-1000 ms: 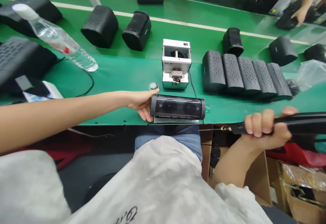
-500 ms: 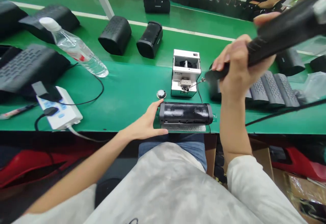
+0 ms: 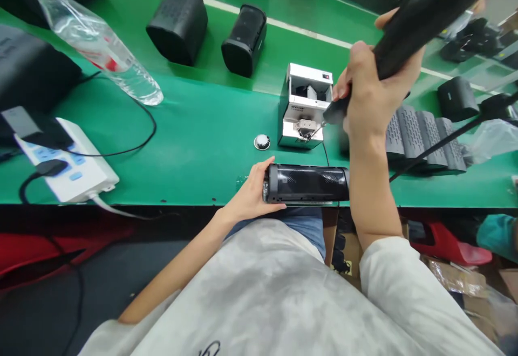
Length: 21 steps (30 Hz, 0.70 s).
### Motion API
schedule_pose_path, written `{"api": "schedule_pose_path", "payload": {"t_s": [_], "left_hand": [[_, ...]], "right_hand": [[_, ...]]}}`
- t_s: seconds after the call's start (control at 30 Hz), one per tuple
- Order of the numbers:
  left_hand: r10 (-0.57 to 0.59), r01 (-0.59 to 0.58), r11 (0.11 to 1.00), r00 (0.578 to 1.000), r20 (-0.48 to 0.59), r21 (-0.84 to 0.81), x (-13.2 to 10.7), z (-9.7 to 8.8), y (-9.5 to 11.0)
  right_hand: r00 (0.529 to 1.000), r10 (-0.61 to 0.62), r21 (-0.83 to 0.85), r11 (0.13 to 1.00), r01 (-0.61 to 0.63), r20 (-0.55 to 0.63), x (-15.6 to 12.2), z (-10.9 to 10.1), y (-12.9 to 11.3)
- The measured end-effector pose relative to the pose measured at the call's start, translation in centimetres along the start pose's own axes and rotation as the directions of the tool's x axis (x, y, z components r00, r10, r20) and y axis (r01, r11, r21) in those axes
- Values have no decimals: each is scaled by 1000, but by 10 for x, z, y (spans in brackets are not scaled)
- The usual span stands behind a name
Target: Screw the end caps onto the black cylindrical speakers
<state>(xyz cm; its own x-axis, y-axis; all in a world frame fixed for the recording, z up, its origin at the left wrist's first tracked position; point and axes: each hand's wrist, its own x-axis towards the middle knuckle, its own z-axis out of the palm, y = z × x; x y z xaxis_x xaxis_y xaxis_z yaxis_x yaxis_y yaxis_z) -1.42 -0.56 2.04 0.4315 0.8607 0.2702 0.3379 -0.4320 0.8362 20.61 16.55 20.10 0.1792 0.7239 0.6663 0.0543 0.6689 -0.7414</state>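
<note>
My left hand [image 3: 251, 193] grips the left end of a black speaker [image 3: 309, 182], which lies lengthwise at the table's front edge. Its thumb is on the near side and its fingers on the far side. Raised over the table, my right hand [image 3: 374, 91] is wrapped round a black electric screwdriver [image 3: 424, 21]. The screwdriver's thin bit points down-left to the front outlet of a white screw feeder [image 3: 307, 102]; whether a screw sits on the bit is too small to tell. A small round silver part [image 3: 262, 141] lies between speaker and feeder.
On the left are a water bottle [image 3: 109, 54] and a white power strip [image 3: 76, 164] with cables. Two black speakers [image 3: 180, 24] [image 3: 245, 40] stand behind. Grey-black perforated housings [image 3: 421, 135] line the right, near a dark cable [image 3: 441, 145].
My left hand has closed round the speaker's end, where before its fingers were spread beside it. The screwdriver bit stays at the feeder outlet. The whole view has shifted.
</note>
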Motion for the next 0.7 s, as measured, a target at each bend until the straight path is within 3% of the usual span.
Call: {"api": "schedule_pose_path", "payload": {"t_s": [0.17, 0.37, 0.57, 0.7], "left_hand": [[-17, 18, 999, 1000, -15, 26, -2, 11, -3], [-10, 10, 1000, 1000, -24, 12, -1, 13, -5], [11, -12, 1000, 998, -61, -24, 1, 15, -5], [44, -51, 996, 995, -93, -73, 0, 21, -4]], "right_hand": [[988, -150, 145, 977, 153, -32, -19, 21, -44], [997, -70, 156, 986, 66, 15, -42, 51, -91], [995, -86, 230, 971, 71, 58, -47, 54, -79], [984, 47, 207, 975, -82, 173, -66, 53, -65]]}}
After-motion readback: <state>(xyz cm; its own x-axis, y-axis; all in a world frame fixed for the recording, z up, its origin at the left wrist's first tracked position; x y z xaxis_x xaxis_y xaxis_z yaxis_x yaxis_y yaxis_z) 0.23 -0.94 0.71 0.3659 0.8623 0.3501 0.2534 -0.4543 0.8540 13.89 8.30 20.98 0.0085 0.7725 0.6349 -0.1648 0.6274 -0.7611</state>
